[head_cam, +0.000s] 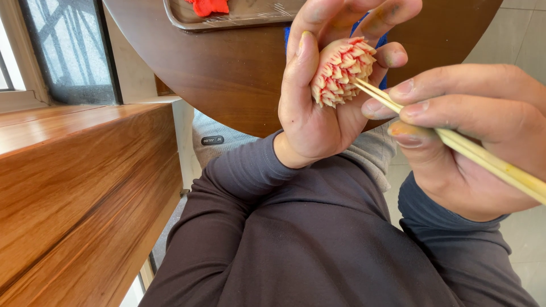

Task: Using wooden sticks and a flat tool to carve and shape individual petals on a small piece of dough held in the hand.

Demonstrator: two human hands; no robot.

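While the left hand (318, 108) cups a small clay flower (341, 71) in its palm, with the fingers curled closed around it, the right hand (466, 136) pinches a pair of thin bamboo sticks (455, 142) between thumb and fingers, closed firmly on them. The tips of the sticks touch the flower at its 4 o'clock edge, where the petals end.

The flower sits at about 1 o'clock in the view, above the person's lap. Its visible side is already covered with many rows of small pointed petals, pale yellow with red tips, so I judge the shaping is well advanced. What remains seems to be the part near the stick tips and whatever lies on the far side, which the fingers hide; I cannot tell how much is unfinished there.

At 12 o'clock, on the round dark wooden table (227, 74), lies a shallow brown tray (182, 20) wrapped in clear film. On it rests a lump of red clay (209, 7); the rest of the tray is cut off by the picture edge. Something blue (364, 28) shows behind the left fingers, but I cannot say what it is.
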